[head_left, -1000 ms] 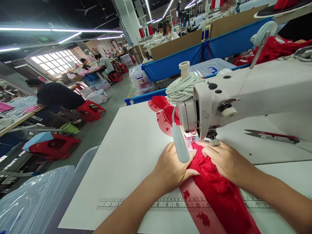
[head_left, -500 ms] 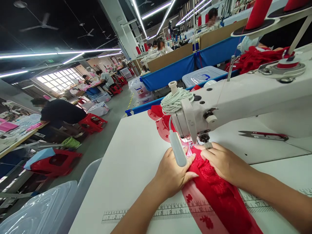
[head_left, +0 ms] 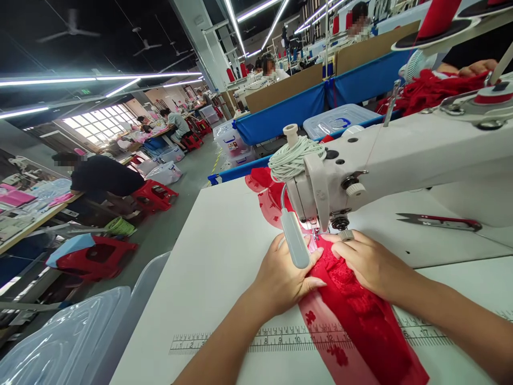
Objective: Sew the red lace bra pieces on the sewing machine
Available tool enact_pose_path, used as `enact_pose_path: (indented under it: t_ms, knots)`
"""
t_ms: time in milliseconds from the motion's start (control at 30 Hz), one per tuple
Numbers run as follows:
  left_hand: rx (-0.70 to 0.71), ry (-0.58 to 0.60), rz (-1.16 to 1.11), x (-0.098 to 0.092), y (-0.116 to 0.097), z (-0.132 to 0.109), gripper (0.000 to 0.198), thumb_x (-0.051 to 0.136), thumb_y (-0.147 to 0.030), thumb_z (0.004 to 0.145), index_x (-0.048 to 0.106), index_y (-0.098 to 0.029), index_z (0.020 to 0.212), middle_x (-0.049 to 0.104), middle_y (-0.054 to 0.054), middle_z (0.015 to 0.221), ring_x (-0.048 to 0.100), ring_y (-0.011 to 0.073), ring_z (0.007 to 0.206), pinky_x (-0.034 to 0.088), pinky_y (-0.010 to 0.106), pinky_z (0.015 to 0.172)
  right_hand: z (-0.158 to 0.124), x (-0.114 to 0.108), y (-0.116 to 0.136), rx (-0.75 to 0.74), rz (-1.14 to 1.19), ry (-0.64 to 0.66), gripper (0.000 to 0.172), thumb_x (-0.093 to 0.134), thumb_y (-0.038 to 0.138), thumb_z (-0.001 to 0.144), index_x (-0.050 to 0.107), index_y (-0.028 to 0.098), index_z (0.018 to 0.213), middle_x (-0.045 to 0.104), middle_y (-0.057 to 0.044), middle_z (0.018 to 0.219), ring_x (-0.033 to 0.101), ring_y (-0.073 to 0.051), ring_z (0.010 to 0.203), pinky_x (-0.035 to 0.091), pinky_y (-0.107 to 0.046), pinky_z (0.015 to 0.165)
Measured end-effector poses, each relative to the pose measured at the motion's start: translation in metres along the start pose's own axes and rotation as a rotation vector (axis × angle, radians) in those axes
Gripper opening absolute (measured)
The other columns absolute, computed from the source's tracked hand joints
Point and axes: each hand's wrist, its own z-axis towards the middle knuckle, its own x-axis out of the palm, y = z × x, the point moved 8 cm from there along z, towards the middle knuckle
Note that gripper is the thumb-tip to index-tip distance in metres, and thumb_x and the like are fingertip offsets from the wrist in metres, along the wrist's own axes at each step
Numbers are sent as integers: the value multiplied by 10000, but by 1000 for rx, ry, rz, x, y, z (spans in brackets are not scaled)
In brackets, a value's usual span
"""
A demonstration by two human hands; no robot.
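Observation:
Red lace fabric (head_left: 360,313) with a sheer, flower-patterned edge runs under the needle and presser foot of a white sewing machine (head_left: 393,149). To the left of the needle, my left hand (head_left: 278,280) lies on the fabric with its fingers apart; the small grey lamp (head_left: 295,240) covers some of them. My right hand (head_left: 368,264) pinches the lace on the right side, fingertips close to the presser foot. Behind the machine head, more of the red sheer fabric (head_left: 270,206) lies on the white table.
Thread snips (head_left: 438,221) rest on the table right of my right hand. A printed ruler (head_left: 280,338) crosses the tabletop. Clear plastic bins (head_left: 92,331) stand at the lower left. Beyond the machine are a blue cloth barrier (head_left: 286,120), a red fabric pile (head_left: 435,93) and people at work.
The view has shifted slightly, so the machine sits a little further right. Both hands keep nearly the same places on the fabric. A co-worker's hand now shows more clearly by the red pile.

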Motion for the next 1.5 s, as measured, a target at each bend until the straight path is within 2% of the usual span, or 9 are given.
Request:
enact_pose_path:
  t_ms: [133,233,400,467,567,867,1167,1300,1500]
  knots:
    - [13,5,17,-2,0,0,631,220,-631,978,629,-240,1257,652,110,1187,559,273,1061,369,525,1050,2,-5,2,-22,18,27,338,344,-82,654,481,214,742,607,-46,751,506,-202,705,432,-297,599]
    - [43,-21,-7,-5,-2,1,701,186,-669,959,635,-206,1234,634,145,1193,552,284,1079,386,525,1034,-2,-8,6,-79,20,19,424,339,-58,720,590,189,954,641,-76,871,556,-222,826,479,-331,689]
    - [136,47,-109,2,-13,1,700,176,-619,988,666,-132,1098,648,133,954,605,233,900,520,373,784,-13,-12,17,-236,-4,-39,473,373,-69,744,624,174,1063,664,-71,1177,548,-228,996,459,-369,797]
    - [117,73,-105,4,-14,1,661,165,-559,1013,667,-132,1065,624,90,813,600,206,766,515,336,673,-14,-15,19,-255,-19,-55,459,379,-75,750,634,170,1043,689,-51,1140,554,-223,1004,445,-364,790]
    - [81,65,-83,3,-15,1,695,124,-550,1014,641,-101,1131,615,92,789,588,204,705,514,336,625,-11,-20,21,-279,-57,-69,352,395,-19,851,647,158,1022,713,-59,1066,581,-204,919,444,-344,752]
    - [70,40,-5,-1,-22,-4,742,156,-639,967,614,-119,1233,626,204,1186,653,256,912,550,373,738,-11,-27,25,-309,-120,-103,416,364,-71,777,671,156,939,736,-71,1004,630,-195,939,493,-345,749]
    - [45,56,8,3,-26,-4,899,81,-743,888,643,-102,1174,673,194,1070,653,258,873,511,364,717,-12,-23,22,-300,-139,-86,436,389,-71,737,687,153,963,734,-77,1024,637,-199,959,506,-355,767]
    - [4,-19,27,1,-25,-5,942,0,-735,882,664,-119,1146,693,174,1044,654,256,843,487,374,725,-12,-22,20,-301,-142,-75,412,409,-60,739,674,145,978,732,-83,1035,637,-208,982,496,-350,781]
    - [-10,-2,91,8,-25,-6,927,54,-753,885,654,-124,1208,699,178,1038,646,265,873,471,408,814,-10,-20,16,-252,-123,-107,429,387,-65,751,665,148,999,729,-91,1047,632,-213,982,481,-360,791]
